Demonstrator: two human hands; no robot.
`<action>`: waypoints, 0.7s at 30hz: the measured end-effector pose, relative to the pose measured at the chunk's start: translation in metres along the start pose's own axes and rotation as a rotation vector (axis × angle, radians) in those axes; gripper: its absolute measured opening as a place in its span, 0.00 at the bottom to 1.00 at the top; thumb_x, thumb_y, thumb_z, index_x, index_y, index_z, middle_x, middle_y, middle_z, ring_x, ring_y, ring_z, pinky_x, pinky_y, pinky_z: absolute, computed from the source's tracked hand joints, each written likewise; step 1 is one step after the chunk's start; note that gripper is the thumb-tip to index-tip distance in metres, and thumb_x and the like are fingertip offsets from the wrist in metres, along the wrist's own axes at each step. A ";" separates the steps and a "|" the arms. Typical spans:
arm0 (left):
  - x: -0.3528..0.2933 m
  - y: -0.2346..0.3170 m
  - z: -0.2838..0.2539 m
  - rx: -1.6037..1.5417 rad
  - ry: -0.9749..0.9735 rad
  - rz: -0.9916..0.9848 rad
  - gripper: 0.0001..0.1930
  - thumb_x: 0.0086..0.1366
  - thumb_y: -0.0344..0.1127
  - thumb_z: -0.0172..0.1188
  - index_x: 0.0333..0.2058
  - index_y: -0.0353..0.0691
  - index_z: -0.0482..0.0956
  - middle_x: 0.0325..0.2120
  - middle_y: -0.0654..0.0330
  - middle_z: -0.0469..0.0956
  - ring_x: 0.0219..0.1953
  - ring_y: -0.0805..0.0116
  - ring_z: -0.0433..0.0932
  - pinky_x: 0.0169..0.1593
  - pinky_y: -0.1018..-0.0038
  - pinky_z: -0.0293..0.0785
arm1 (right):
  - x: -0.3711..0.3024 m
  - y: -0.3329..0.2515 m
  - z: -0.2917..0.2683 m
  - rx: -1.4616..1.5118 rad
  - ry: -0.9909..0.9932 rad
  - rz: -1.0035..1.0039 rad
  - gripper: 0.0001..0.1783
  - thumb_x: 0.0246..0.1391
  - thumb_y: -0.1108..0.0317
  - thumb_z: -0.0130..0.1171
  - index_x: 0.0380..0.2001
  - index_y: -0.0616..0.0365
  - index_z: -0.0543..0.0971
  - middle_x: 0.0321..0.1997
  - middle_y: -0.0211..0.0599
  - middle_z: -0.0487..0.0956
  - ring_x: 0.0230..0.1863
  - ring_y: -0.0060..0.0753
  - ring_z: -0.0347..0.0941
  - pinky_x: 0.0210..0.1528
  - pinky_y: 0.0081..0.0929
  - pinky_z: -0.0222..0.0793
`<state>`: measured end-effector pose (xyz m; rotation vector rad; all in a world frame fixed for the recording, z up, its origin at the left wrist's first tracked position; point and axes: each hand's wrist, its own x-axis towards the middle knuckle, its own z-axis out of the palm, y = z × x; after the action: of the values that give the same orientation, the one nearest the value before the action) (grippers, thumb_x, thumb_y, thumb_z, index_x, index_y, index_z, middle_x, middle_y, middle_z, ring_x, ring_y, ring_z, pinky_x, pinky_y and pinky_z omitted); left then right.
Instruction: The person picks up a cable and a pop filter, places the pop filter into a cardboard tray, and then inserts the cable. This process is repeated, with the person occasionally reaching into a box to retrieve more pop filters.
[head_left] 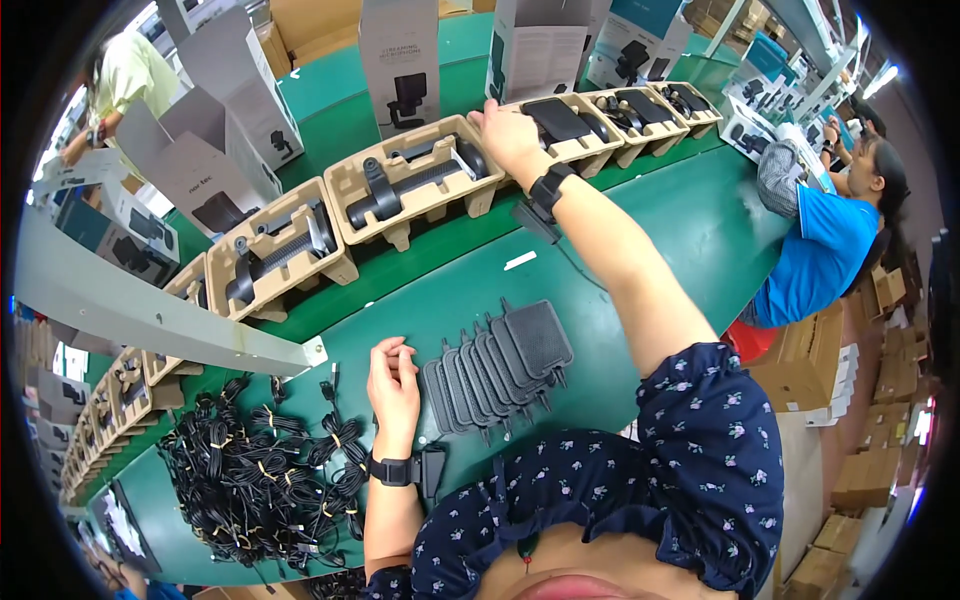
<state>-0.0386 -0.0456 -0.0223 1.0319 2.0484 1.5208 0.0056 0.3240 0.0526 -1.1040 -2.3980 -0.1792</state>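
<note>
My right hand [510, 138] reaches across to the row of trays, its fingers bent over the near-left end of a tan moulded-pulp tray [590, 158] that holds a flat black panel. Left of it, another pulp tray [405, 235] carries a black stand-like part with a round base and a mesh-covered bar. My left hand [393, 385] rests above the green table, fingers loosely curled and holding nothing visible. Just right of it lies an overlapping row of flat dark grey, rounded rectangular pieces [490, 370] with small prongs. Each wrist wears a black band.
Many black cables [265, 465] tied in bundles lie at left. A grey metal post [170, 290] crosses the left side. Upright open cartons [400, 70] stand behind the trays. A co-worker in blue [815, 245] sits at right, near cardboard boxes [800, 360].
</note>
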 end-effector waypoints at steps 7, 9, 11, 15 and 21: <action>-0.002 -0.007 -0.007 0.017 0.001 -0.014 0.07 0.63 0.27 0.49 0.41 0.36 0.68 0.29 0.61 0.75 0.25 0.77 0.71 0.30 0.80 0.69 | -0.021 -0.005 -0.018 -0.264 0.043 -0.196 0.19 0.54 0.53 0.48 0.39 0.58 0.75 0.41 0.41 0.76 0.45 0.42 0.71 0.44 0.43 0.66; -0.002 -0.009 -0.009 0.018 0.002 -0.008 0.07 0.63 0.27 0.49 0.41 0.36 0.68 0.29 0.61 0.75 0.25 0.77 0.71 0.31 0.80 0.69 | -0.022 0.005 -0.012 -0.249 0.080 -0.224 0.17 0.52 0.56 0.51 0.40 0.56 0.75 0.39 0.41 0.76 0.43 0.45 0.72 0.42 0.43 0.67; -0.004 -0.011 -0.010 0.022 0.001 -0.002 0.07 0.63 0.27 0.49 0.40 0.36 0.69 0.29 0.61 0.75 0.25 0.76 0.71 0.31 0.80 0.69 | -0.023 0.011 -0.010 0.070 -0.025 -0.043 0.16 0.52 0.57 0.51 0.40 0.55 0.74 0.39 0.44 0.77 0.40 0.48 0.73 0.41 0.42 0.69; -0.006 -0.016 -0.015 0.029 0.010 -0.007 0.07 0.63 0.27 0.50 0.39 0.36 0.70 0.29 0.62 0.75 0.25 0.77 0.72 0.31 0.80 0.69 | -0.020 0.001 -0.022 0.046 -0.174 0.074 0.19 0.50 0.61 0.53 0.45 0.52 0.69 0.37 0.47 0.77 0.39 0.50 0.73 0.41 0.43 0.69; -0.004 -0.022 -0.014 0.091 0.000 0.025 0.07 0.62 0.27 0.50 0.39 0.36 0.71 0.29 0.63 0.75 0.25 0.77 0.72 0.31 0.81 0.70 | 0.001 0.032 0.002 0.042 -0.253 -0.158 0.16 0.53 0.56 0.46 0.43 0.46 0.74 0.39 0.44 0.77 0.41 0.47 0.73 0.43 0.40 0.69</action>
<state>-0.0524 -0.0608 -0.0383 1.0953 2.1301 1.4511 0.0278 0.3462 0.0487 -0.9675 -2.7027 -0.0428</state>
